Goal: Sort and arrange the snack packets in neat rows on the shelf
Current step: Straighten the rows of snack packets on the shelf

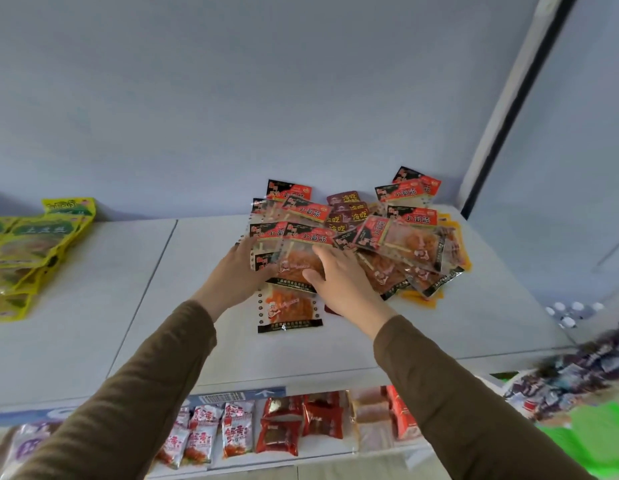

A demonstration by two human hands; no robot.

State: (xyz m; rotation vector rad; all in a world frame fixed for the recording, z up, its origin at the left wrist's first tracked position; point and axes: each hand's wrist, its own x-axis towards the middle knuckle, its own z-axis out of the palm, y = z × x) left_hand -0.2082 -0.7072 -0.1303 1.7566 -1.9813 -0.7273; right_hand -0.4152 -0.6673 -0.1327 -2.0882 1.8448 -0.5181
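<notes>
A small shop or convenience store is shown. White retail shelving (336, 358) is seen against a plain pale wall (232, 98), with a price-tag strip (232, 398) carrying a barcode label fixed along the shelf's front edge. Many identical red-and-black snack packets (398, 244) are piled on the top shelf, and yellow-green packets (27, 251) are stacked at the left. On the shelf below, more packaged snacks (284, 431) are lined up in rows by kind.
</notes>
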